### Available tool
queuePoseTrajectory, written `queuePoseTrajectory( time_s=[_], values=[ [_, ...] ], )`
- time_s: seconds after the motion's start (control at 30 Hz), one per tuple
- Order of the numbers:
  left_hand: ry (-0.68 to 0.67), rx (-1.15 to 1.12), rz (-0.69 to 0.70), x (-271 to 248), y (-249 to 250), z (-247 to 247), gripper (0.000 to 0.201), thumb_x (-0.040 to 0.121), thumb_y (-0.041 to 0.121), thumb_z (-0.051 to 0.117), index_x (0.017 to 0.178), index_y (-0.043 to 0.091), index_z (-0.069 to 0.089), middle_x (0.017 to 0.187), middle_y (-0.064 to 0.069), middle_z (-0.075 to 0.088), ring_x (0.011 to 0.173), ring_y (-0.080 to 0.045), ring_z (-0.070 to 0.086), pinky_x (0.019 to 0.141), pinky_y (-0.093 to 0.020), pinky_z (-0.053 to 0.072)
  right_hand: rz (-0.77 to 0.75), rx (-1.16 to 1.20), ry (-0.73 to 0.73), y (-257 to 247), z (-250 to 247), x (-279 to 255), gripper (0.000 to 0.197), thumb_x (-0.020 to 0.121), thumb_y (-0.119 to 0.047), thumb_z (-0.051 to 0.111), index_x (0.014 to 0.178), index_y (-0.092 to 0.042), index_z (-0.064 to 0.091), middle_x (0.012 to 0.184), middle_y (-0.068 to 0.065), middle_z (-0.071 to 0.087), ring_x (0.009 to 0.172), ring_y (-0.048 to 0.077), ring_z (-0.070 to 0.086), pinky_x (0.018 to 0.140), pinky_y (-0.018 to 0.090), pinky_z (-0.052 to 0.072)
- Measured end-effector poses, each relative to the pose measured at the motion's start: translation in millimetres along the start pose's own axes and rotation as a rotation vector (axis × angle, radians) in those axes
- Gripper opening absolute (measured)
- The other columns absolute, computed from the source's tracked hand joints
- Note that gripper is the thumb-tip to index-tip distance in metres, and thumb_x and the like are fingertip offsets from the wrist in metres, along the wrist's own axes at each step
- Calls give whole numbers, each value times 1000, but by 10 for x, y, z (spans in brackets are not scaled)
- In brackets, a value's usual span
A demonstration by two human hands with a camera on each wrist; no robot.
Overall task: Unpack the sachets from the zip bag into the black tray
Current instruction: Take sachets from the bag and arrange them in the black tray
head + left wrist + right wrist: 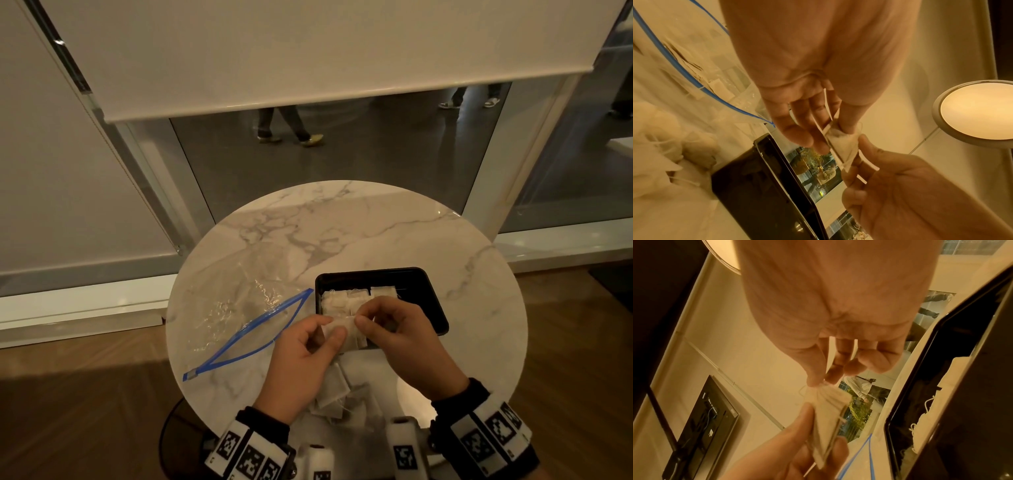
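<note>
Both hands hold one small stack of white sachets [342,327] above the near-left corner of the black tray [435,301]. My left hand [329,330] pinches the stack's left end between thumb and fingers. At its right end, my right hand [363,322] pinches a corner with thumb and fingertips. The right wrist view shows that pinch [818,382] on the fanned stack [828,408]. Several sachets [346,301] lie in the tray's left half. The clear zip bag [239,308] with a blue zip lies open and flat to the left. More loose sachets [339,390] are heaped on the table under my wrists.
The round marble table [376,233] is small, and its front edge is just below my wrists. The tray's right half [411,287] is bare. Behind the table is a glass wall with a lowered blind [308,51], and people walk beyond it.
</note>
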State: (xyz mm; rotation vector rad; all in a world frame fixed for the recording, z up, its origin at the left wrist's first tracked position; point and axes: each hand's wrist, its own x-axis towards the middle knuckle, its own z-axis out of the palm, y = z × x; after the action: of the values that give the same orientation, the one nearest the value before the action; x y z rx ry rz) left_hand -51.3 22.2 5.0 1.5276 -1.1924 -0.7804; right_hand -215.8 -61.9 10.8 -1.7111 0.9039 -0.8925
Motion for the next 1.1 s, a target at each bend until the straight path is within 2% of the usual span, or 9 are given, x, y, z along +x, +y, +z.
queuePoseTrajectory(
  time_s=[0.13, 0.23, 0.3, 0.4, 0.47, 0.6, 0.8, 0.9, 1.1],
  values=[
    [14, -64, -19, 6, 20, 31, 10, 93, 29, 66, 101, 27, 73, 85, 4, 71, 79, -11, 67, 73, -30, 59, 23, -6, -36, 36, -16, -18, 2, 91, -26, 70, 90, -27, 72, 85, -3, 70, 79, 24, 66, 77, 49, 59],
    [8, -55, -5, 10, 11, 52, 10, 93, 29, 67, 101, 27, 73, 85, 1, 71, 81, -14, 68, 75, -31, 59, 37, -37, -110, 10, -34, -35, 3, 91, -23, 70, 91, -23, 73, 85, -4, 72, 82, 21, 68, 79, 44, 59],
    [29, -13, -16, 20, -13, 72, 10, 94, 32, 66, 100, 28, 73, 86, 4, 71, 83, -6, 66, 75, -21, 56, 68, -40, -112, 9, -68, -26, 5, 91, -19, 70, 89, -21, 73, 83, -3, 73, 81, 19, 69, 79, 40, 60],
    [58, 347, 14, 46, -102, 71, 24, 96, 49, 55, 111, 36, 68, 104, 19, 66, 97, 6, 58, 82, -11, 48, 161, -136, -8, 130, -219, 64, 8, 90, -18, 71, 83, -23, 73, 80, -3, 73, 77, 12, 70, 77, 34, 60],
    [10, 638, 70, 46, -183, 72, 32, 98, 54, 47, 123, 40, 63, 124, 23, 55, 116, 4, 48, 97, -20, 44, 221, -263, 96, 237, -370, 166, 9, 89, -19, 71, 81, -21, 73, 76, -4, 72, 74, 11, 69, 75, 35, 59],
    [-39, 729, 30, 33, -278, 123, 29, 99, 46, 49, 123, 39, 64, 137, 19, 48, 126, -1, 42, 104, -24, 42, 350, -481, 192, 333, -616, 412, 9, 91, -16, 68, 82, -17, 71, 76, 1, 69, 73, 18, 67, 69, 36, 57],
    [16, 725, 34, 95, -309, 146, 27, 99, 40, 54, 123, 37, 64, 129, 19, 53, 118, 0, 49, 99, -21, 46, 512, -690, 25, 385, -692, 814, 13, 87, -7, 62, 83, -11, 73, 82, 10, 70, 78, 24, 68, 73, 36, 60],
    [5, 741, 15, 97, -316, 150, 27, 99, 40, 53, 123, 37, 66, 130, 19, 52, 119, -1, 48, 100, -20, 45, 570, -786, -66, 393, -658, 950, 15, 85, -2, 60, 88, -8, 73, 86, 10, 69, 81, 26, 66, 66, 32, 53],
    [9, 733, 23, 85, -334, 167, 26, 99, 40, 53, 121, 38, 66, 129, 22, 51, 115, 2, 50, 96, -18, 45, 632, -915, -196, 441, -516, 1058, 6, 84, -8, 67, 89, -10, 69, 84, 8, 65, 82, 26, 64, 66, 29, 49]
  ],
)
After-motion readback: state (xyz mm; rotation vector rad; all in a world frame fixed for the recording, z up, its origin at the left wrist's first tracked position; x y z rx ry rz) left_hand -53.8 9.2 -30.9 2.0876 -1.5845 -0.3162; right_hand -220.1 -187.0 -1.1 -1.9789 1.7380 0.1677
